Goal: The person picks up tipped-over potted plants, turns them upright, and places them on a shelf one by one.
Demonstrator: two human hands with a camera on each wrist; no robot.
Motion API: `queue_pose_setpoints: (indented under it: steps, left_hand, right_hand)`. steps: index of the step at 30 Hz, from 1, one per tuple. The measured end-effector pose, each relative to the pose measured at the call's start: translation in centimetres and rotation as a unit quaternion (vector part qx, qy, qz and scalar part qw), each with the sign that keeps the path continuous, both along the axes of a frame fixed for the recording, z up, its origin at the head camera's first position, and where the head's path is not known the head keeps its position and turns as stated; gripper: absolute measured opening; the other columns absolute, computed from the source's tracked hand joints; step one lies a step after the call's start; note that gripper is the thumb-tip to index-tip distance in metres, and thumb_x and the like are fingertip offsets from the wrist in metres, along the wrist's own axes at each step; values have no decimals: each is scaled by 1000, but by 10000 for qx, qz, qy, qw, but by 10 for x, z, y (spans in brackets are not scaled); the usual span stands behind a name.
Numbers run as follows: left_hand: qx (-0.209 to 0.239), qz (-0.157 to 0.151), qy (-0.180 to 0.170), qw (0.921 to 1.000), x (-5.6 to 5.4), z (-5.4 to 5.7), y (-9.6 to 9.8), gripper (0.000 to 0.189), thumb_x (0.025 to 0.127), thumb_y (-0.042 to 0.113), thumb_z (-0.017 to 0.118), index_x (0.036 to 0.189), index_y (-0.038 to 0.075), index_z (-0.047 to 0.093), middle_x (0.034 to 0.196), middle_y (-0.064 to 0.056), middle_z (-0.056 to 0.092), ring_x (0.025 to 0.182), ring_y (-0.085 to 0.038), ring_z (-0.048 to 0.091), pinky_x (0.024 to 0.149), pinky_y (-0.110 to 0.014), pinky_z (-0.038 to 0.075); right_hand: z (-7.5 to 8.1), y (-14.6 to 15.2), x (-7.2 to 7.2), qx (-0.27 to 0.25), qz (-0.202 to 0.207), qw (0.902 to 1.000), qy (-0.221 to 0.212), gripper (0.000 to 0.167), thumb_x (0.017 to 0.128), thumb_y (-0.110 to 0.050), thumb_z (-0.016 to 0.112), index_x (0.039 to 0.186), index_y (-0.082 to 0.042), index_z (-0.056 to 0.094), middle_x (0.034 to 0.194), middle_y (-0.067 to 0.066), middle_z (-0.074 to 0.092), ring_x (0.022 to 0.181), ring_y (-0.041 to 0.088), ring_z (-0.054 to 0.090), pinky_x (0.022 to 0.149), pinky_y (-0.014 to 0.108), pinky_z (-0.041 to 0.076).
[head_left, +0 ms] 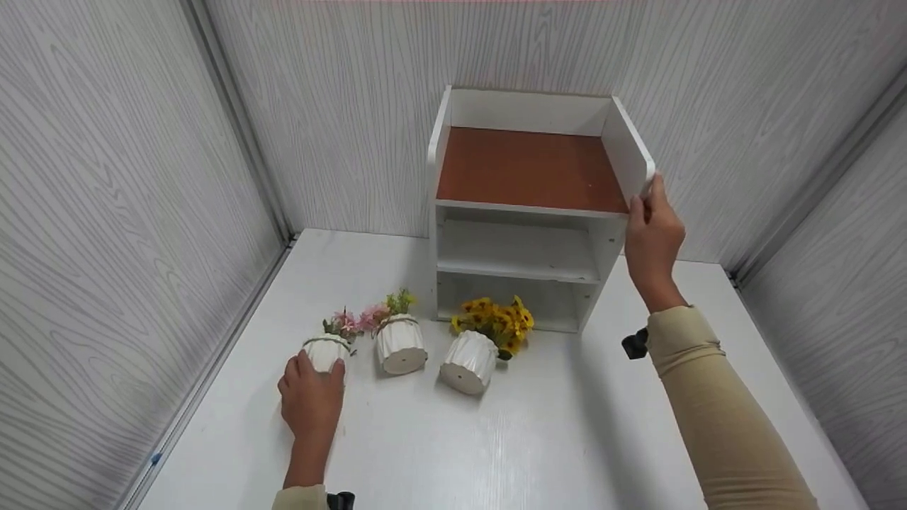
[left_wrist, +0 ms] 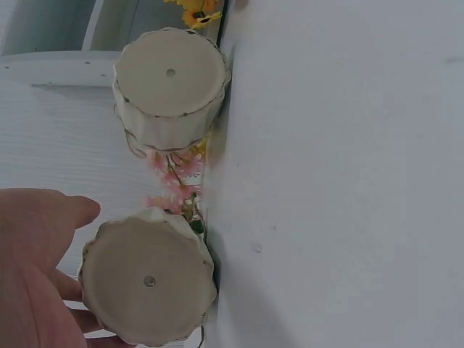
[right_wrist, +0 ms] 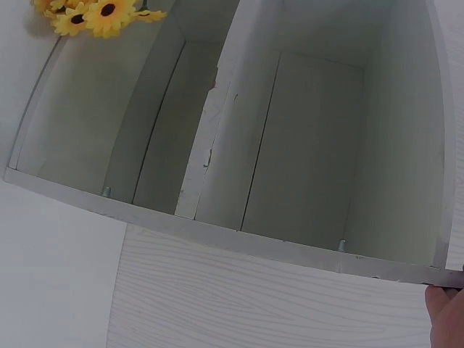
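A small white shelf unit point(head_left: 524, 276) with a brown top board stands against the back wall. My right hand point(head_left: 655, 230) pinches the front edge of its right side panel, thumb on the inner face and fingers outside. In the right wrist view only a bit of that hand point(right_wrist: 448, 315) shows at the panel. At the left, a white fluted flowerpot point(head_left: 327, 353) with pink flowers lies tipped, its base toward me. My left hand point(head_left: 312, 397) reaches over it; in the left wrist view the fingers point(left_wrist: 67, 285) go behind the pot and the thumb stands apart from it.
A second white pot point(head_left: 402, 346) with a twine band and greenery lies just right of the first. Farther right, a third white pot point(head_left: 470, 361) holds yellow flowers point(head_left: 496, 322) in front of the shelf's bottom compartment. Wood-grained walls enclose the white table point(head_left: 524, 453).
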State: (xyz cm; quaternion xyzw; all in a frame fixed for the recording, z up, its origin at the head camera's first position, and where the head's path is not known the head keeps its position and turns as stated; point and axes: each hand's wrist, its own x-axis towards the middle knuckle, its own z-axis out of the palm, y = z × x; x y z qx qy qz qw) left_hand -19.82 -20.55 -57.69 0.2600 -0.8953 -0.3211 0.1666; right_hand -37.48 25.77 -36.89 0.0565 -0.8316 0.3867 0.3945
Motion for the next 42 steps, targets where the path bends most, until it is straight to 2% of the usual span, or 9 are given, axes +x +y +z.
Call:
queue_pose_setpoints:
  steps: [10,20,28,35,42]
  left_hand:
    - [47,-111,-76,9999,-6,1,-6,76,96,38,66,151,-5,34,147,-29,40,132,-49,38,94,-67,45]
    - [-35,-69,557,9984,-2,-13,-6,73,94,34,71,148,-6,41,146,-28,44,124,-46,42,99,-58,42]
    - [258,38,856,9960,3,-18,-2,73,93,34,72,149,-2,41,147,-25,43,126,-42,41,102,-57,41]
    - [273,109,1024,9943,9,-25,0,74,92,32,74,149,-1,40,148,-24,41,127,-42,39,101,-56,40]
    - [469,173,908,9946,16,-26,0,77,91,33,75,148,-2,37,147,-27,37,128,-45,36,101,-57,36]
  right_hand:
    - [-1,0,-1,-58,75,10000,25,51,106,-22,53,154,-13,42,133,19,64,125,24,61,98,45,53]
    - [-3,2,-2,-132,66,9999,-31,50,106,-24,53,154,-17,43,138,15,63,127,23,60,102,46,51]
    - [0,1,0,-136,22,9998,-149,50,106,-26,52,155,-20,42,140,11,61,129,20,59,104,44,50]
    - [1,-1,0,-182,-3,9998,-119,49,106,-24,53,154,-18,44,136,14,64,125,22,61,101,45,51]
    - [-1,0,-1,-90,-82,9999,3,51,105,-22,55,153,-10,43,134,19,64,126,25,62,100,45,52]
